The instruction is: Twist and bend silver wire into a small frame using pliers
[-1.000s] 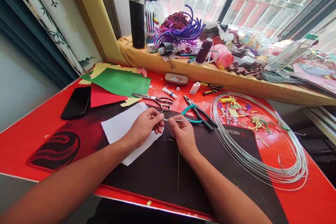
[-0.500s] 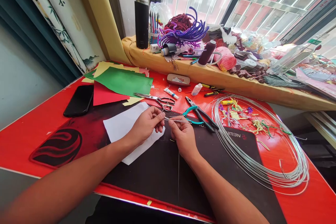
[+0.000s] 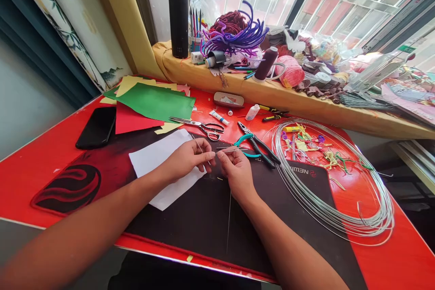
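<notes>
Above the black mat [image 3: 190,231], my left hand [image 3: 186,159] pinches a thin wire between thumb and fingers. Its fingertips almost meet those of my right hand [image 3: 238,176], which is closed on several thin metal wires [image 3: 229,224]. One of these hangs down below the palm; others stick out past the fingers to the right. Part of a white paper sheet [image 3: 163,190] lies under my left hand. Just beyond my right hand are teal-handled pliers [image 3: 245,137] and black-handled pliers [image 3: 263,149]. The exact point where the wires meet is too small to make out.
A big coil of wire [image 3: 306,210] lies at the right, around yellow and green scraps [image 3: 335,161]. Scissors [image 3: 204,127], glue bottle [image 3: 252,112], coloured paper [image 3: 159,102] and a phone [image 3: 97,128] lie behind and left. A thermos [image 3: 178,22] and yarn [image 3: 290,71] crowd the sill.
My left hand's fingers have shifted along the wire, and a length of it now shows above that hand. My right hand keeps its grip. The whole view has shifted slightly.
</notes>
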